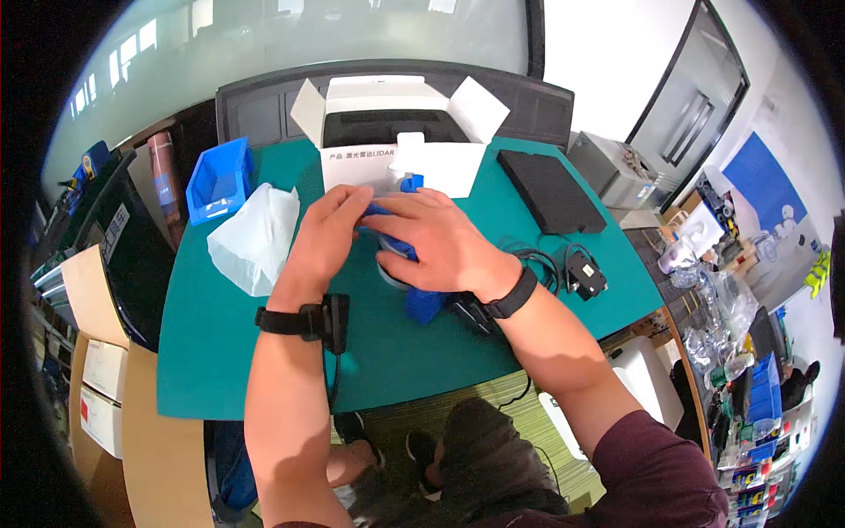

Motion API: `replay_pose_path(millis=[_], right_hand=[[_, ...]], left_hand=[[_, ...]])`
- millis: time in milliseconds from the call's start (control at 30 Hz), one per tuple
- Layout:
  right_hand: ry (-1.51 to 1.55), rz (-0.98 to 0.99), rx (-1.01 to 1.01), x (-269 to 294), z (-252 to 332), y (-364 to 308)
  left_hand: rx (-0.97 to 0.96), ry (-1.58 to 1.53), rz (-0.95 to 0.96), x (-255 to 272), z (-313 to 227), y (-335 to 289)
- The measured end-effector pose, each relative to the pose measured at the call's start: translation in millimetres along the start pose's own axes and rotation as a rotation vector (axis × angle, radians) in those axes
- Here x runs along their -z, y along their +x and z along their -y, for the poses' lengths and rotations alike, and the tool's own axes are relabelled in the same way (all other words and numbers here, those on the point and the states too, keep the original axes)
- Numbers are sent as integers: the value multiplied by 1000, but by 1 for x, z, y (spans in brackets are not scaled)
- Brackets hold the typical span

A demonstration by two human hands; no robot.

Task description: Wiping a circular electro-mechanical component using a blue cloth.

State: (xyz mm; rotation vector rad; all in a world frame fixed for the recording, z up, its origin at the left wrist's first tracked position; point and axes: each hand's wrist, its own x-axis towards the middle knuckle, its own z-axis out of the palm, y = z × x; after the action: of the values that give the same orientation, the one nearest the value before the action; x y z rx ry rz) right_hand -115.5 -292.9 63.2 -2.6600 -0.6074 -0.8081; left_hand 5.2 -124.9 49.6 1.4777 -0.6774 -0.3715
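Both of my hands are over the table's middle, in front of the white box, on a blue and grey rounded object (398, 248). My left hand (327, 231) pinches its left edge with thumb and fingers together. Curled over its top and right side is my right hand (433, 243). The fingers hide most of the object, so its exact kind cannot be made out. A small blue piece (412, 183) shows just beyond the right fingers, against the box. Below my right hand lies another blue piece (426, 305), beside a black item (473, 313).
The open white carton (444, 172) has raised flaps and a dark inside. At left are a blue plastic bin (220, 180) and a thin white bag (257, 238). A black flat slab (552, 191) and a cabled black adapter (584, 275) lie right on the green table (211, 352).
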Motion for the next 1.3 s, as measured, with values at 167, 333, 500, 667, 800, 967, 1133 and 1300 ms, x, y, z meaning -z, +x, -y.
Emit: replay_pose_path(millis=[167, 333, 500, 667, 800, 967, 1133, 1300], right_hand=[[-215, 109, 114, 0, 9, 3], [16, 58, -36, 1, 0, 12], [308, -2, -318, -4, -36, 4], [75, 86, -563, 12, -28, 3], [-258, 199, -661, 25, -27, 3], [-320, -32, -613, 28, -21, 2], [255, -757, -426, 25, -4, 11], [189, -757, -321, 9, -6, 7]], left_hand=[[-37, -5, -170, 1, -6, -2], [-19, 25, -164, 6, 2, 2], [89, 52, -54, 8, 4, 2], [58, 99, 117, 4, 3, -2], [22, 109, 144, 1, -4, -7], [7, 100, 99, 2, 0, -5], [2, 88, 96, 2, -9, -8], [-13, 116, 157, 0, -20, -13]])
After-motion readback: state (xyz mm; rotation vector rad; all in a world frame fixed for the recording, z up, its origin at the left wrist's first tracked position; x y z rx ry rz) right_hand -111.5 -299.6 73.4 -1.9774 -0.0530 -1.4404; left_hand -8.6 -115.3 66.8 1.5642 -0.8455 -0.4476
